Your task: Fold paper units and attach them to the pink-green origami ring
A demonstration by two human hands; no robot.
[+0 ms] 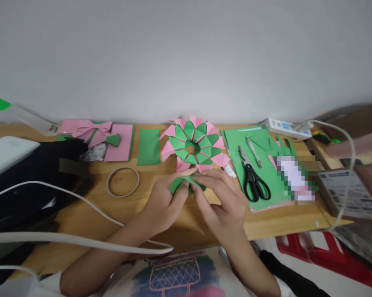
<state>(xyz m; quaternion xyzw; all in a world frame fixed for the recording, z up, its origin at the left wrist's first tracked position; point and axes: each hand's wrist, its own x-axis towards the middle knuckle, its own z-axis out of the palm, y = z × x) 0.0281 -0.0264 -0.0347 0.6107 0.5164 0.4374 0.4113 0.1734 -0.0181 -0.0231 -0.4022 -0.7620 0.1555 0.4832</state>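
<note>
My left hand [166, 200] and my right hand [222, 197] meet over the front middle of the table. Between them is a folded piece of green paper [186, 180], gripped by the fingers of both. Part of it is hidden behind my fingers. Just beyond lies a ring-shaped paper flower [180, 153], green inside with pink pointed petals and a round hole in the centre. A flat green paper rectangle [148, 146] rests to the flower's left. Black-handled scissors [254, 181] lie with blades partly open on a stack of green sheets [235, 142] at the right.
A roll of tape [123, 182] lies left of my hands. Pink sheets [120, 142] carry folded pink and green pieces. A craft knife [253, 152] and green scraps [286, 145] sit near a power strip [287, 128]. White cables [80, 240] cross on the left, beside a black bag [28, 177].
</note>
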